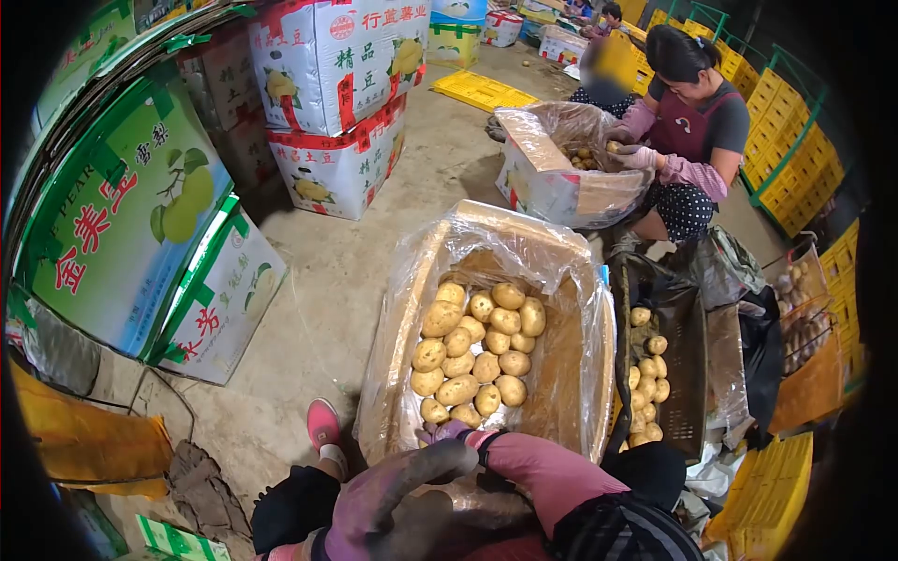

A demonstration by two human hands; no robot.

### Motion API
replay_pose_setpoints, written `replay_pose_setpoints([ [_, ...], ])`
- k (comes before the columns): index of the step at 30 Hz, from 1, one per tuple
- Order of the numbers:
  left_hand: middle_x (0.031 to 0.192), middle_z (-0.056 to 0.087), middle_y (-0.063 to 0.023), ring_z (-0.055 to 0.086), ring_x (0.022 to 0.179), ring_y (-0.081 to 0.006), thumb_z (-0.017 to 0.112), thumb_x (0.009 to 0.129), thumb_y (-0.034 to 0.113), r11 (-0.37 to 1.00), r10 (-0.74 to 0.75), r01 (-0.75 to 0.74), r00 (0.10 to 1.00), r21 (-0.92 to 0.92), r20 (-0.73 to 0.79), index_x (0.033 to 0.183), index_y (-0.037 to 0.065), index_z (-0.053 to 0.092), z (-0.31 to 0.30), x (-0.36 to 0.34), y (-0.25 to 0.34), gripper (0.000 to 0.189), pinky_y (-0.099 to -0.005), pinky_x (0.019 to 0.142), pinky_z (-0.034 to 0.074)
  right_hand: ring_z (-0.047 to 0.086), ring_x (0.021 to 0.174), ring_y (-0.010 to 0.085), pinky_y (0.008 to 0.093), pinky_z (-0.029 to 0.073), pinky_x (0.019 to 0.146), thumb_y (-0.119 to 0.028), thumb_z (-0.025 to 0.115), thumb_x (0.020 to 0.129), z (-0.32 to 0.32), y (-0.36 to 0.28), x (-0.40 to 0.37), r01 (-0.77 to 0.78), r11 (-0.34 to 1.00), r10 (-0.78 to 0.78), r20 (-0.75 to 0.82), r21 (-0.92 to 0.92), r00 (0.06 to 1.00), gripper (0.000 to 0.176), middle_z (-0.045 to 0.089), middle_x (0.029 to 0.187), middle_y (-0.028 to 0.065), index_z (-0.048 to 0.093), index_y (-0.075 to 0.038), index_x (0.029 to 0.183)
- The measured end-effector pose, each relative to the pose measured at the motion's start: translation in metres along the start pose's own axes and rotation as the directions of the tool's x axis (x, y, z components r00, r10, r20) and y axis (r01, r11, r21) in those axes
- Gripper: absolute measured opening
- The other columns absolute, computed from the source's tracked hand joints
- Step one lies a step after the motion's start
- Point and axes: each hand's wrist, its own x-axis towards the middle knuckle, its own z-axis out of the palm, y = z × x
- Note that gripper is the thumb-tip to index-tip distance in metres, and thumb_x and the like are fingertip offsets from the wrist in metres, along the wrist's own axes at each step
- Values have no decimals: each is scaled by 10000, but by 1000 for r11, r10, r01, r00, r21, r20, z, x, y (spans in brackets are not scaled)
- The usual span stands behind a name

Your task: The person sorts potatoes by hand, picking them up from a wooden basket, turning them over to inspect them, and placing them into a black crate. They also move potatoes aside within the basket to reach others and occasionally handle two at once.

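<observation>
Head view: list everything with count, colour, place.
Lined carton: one, brown, centre
Potatoes: dozens, yellow-brown, carton and crate
Dark crate: one, blackish, right of carton
Potato cartons: several, white and red, top
Pear cartons: several, green and white, left
Plastic crates: many, yellow, right
Co-workers: several, varied clothes, top right
Cloth: one, grey-brown, lower left
Floor: one, grey, throughout
Shoe: one, pink, lower left
Left hand: one, grey-purple glove, bottom centre
Right hand: one, purple glove, carton edge
</observation>
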Motion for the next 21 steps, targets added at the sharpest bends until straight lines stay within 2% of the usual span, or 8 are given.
replay_pose_setpoints([
  [5, 1066, 686, -96, 658, 878, -168, 535, 941, -18, 979, -192, 194, 981, -65, 44, 1253, -18, 621, 4, -4, -5, 324, -269, 755, 512, 704, 987, 307, 468, 550, 782, -190, 522, 937, 18, -10, 27, -134, 990, 138, 258, -31, 956, 491, 691, 1186, 158, 508, -103, 1420],
  [10, 1165, 676, -159, 668, 932, -213, 573, 1002, 139, 984, 22, -23, 1000, 176, 7, 1392, -4, 531, 6, -3, -25, 418, -304, 787, 529, 702, 1012, 316, 474, 547, 803, -194, 539, 929, 26, 5, 25, -215, 973, 229, 393, -80, 891, 484, 707, 1154, 168, 525, -94, 1402],
  [11, 1165, 676, -159, 668, 932, -213, 573, 1002, 139, 984, 27, -28, 1000, 177, 4, 1392, -4, 531, 7, -1, -28, 418, -304, 787, 529, 696, 1028, 328, 470, 543, 817, -205, 587, 896, 20, 16, 7, -262, 957, 202, 370, 121, 907, 483, 706, 1142, 177, 550, -86, 1362],
  [14, 1112, 707, -147, 701, 993, -210, 647, 920, 8, 997, 8, -6, 999, 79, -36, 1274, -39, 603, 12, 0, -35, 360, -304, 879, 544, 668, 1067, 376, 462, 527, 885, -244, 729, 766, -46, 20, -26, -382, 813, 259, 314, 440, 913, 510, 693, 1131, 205, 594, -95, 1234],
  [16, 1106, 703, -154, 698, 988, -208, 652, 915, 13, 989, -32, 41, 998, 144, -63, 1265, -36, 609, 13, -2, -49, 356, -312, 871, 543, 643, 1124, 363, 467, 518, 922, -304, 757, 761, -165, -9, -55, -415, 854, 321, 309, 314, 895, 590, 666, 1195, 200, 573, -116, 1289],
  [19, 1199, 661, -188, 651, 1120, -232, 645, 913, 27, 978, -109, 97, 992, -187, -56, 1292, -29, 590, 13, -1, -81, 387, -337, 943, 508, 581, 1224, 345, 466, 482, 1024, -466, 814, 726, -219, -3, -79, -81, 828, 314, -340, 555, 886, 797, 589, 1337, 164, 524, -144, 1394],
  [20, 1274, 628, -209, 625, 1182, -293, 613, 920, 46, 992, -98, 96, 995, -82, -13, 1314, -33, 574, 14, 3, -92, 403, -365, 977, 496, 607, 1188, 310, 442, 494, 1021, -408, 848, 738, -236, 4, -100, -216, 749, 425, -204, 626, 882, 795, 600, 1316, 149, 511, -141, 1407],
  [21, 1317, 595, -236, 601, 1208, -358, 581, 915, 52, 831, 213, -224, 974, 509, 80, 1329, -42, 555, 11, 5, -93, 426, -404, 1007, 487, 588, 1213, 260, 396, 482, 1039, -208, 854, 756, -267, -4, -118, -103, 590, 437, -209, 801, 875, 836, 553, 1364, 143, 429, -70, 1463],
])
